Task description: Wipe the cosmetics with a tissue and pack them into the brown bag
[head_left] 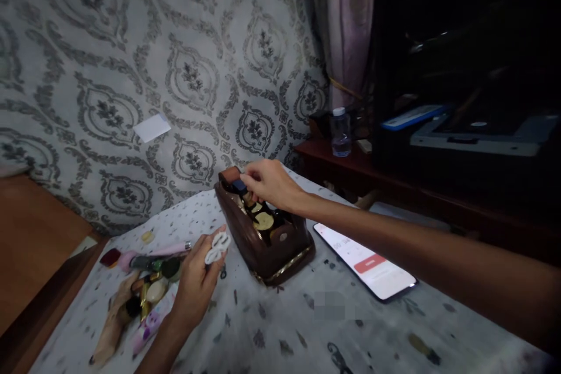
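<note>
A brown leather-look bag (245,239) lies open on the patterned cloth, with a round pale-yellow item (263,221) and other small things inside. Over its far end is my right hand (274,187), fingers curled together at the opening; whatever they hold, if anything, is hidden. My left hand (195,280) is closed round a folded white cloth or tissue (217,247), just left of the bag. Beside that hand lies a cluster of cosmetics, among them a brush with dark red bristles (109,257), a beige item (114,318) and a purple-spotted tube (149,327).
A phone (372,266) with its screen lit lies right of the bag, under my right forearm. On a dark red shelf (313,152) stands a clear bottle (340,133). A patterned wall (193,76) rises behind the table.
</note>
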The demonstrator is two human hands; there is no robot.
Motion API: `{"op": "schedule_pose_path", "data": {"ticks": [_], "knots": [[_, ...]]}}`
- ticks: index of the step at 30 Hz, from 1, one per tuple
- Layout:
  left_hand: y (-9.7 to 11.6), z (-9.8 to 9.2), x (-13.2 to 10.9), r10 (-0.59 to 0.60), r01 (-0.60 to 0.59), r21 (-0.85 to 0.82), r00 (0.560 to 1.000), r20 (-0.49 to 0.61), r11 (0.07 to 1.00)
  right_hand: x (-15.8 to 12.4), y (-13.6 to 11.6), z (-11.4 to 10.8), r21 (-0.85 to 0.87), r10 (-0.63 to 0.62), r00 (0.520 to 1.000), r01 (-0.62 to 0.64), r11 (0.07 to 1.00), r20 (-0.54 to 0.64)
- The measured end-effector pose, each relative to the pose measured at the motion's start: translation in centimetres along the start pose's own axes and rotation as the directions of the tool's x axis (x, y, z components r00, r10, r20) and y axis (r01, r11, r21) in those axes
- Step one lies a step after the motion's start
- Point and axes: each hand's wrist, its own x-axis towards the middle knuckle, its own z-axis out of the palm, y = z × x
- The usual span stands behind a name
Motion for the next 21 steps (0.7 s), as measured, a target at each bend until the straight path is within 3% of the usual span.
{"op": "schedule_pose_path", "data": {"ticks": [4,8,11,14,17,21], "knots": [[-2.4,-0.8,-3.6,-0.051,0.050,0.014,0.996,0.077,0.999,-3.8,-2.3,0.7,0.147,-0.151,0.988,0.156,0.977,-0.044],[-5.1,-2.1,-7.5,-0.123,0.078,0.218,0.972,0.199,0.973,-7.3,-4.8,3.4,0.257,-0.317,0.937,0.273,0.927,0.147],[-7.1,-3.1,-9.6,-0.137,0.038,0.396,0.965,0.224,0.917,-8.7,-6.2,7.5,0.313,-0.366,0.879,0.270,0.911,0.306],[-8.8,-3.5,-10.9,-0.060,-0.038,0.406,0.972,0.226,0.913,-8.0,-6.4,13.0,0.241,-0.301,0.880,0.222,0.945,0.369],[-9.9,-3.4,-11.9,0.039,-0.111,0.343,0.976,0.212,0.933,-5.4,-5.8,18.5,0.040,-0.050,0.918,0.037,0.998,0.393],[-10.4,-3.3,-12.6,0.056,-0.108,0.303,0.983,0.177,0.947,-1.2,-4.8,24.4,-0.127,0.099,0.932,-0.058,0.990,0.350]]}}
